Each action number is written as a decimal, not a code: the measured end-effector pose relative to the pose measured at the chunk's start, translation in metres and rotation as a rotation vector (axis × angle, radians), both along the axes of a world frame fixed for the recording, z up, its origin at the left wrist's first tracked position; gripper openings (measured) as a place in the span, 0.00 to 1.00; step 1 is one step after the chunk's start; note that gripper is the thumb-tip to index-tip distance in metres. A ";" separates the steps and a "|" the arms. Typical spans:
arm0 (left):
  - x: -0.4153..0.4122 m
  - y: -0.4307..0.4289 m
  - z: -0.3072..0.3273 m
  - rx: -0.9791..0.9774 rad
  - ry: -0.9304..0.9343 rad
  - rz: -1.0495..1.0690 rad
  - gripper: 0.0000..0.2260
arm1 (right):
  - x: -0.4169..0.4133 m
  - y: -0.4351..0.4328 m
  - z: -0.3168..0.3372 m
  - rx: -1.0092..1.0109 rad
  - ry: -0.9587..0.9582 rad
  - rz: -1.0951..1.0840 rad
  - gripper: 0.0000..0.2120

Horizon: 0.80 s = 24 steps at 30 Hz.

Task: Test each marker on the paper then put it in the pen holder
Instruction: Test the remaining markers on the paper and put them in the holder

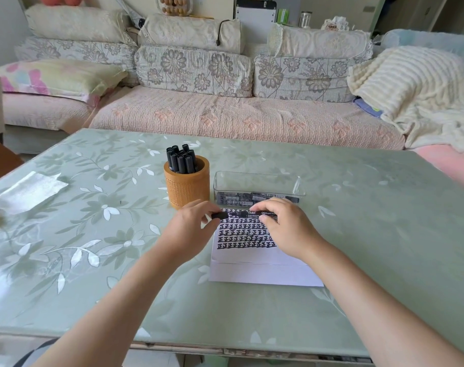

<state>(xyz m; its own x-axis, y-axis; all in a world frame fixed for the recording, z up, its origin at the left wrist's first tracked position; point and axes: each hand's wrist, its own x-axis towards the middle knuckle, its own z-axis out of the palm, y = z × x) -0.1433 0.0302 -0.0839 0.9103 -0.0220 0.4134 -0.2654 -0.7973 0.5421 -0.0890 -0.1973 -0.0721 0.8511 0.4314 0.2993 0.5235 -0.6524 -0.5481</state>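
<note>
Both hands hold one black marker [254, 214] level over the far edge of the paper. The right hand [286, 229] has its fingers curled round the printed barrel. The left hand [191, 229] pinches the cap [219, 215] at the marker's left end between thumb and fingertips. Whether the cap is seated on the tip or just pulled clear of it cannot be told against the dark writing behind.

Under the hands lies the white paper [262, 268], its far half covered with rows of thick black characters and its near half bare. Just beyond the paper stands a clear plastic box [257, 182] with more black markers lying flat in its bottom [252, 198]. To the left of the box, close beside it, stands the orange-brown round pen holder [187, 189], upright, with a bunch of black markers [182, 161] standing in it caps up.

All of this sits on a table [371, 234] under a pale green cover with a leaf and flower pattern. A crumpled translucent sheet [32, 190] lies well off to the left. Behind the table runs a floral sofa [225, 117] with a pastel pillow [58, 75] at its left end and a cream ribbed blanket [416, 88] at its right.
</note>
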 end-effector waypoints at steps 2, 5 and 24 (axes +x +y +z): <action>0.000 -0.001 -0.001 0.004 0.019 -0.021 0.07 | -0.001 0.001 0.000 0.002 0.008 0.012 0.13; -0.001 -0.004 -0.001 0.007 0.035 -0.059 0.07 | -0.003 0.002 0.001 0.003 0.038 0.039 0.12; -0.014 -0.002 0.019 0.027 -0.062 -0.175 0.05 | -0.012 0.017 -0.001 -0.026 0.091 0.119 0.07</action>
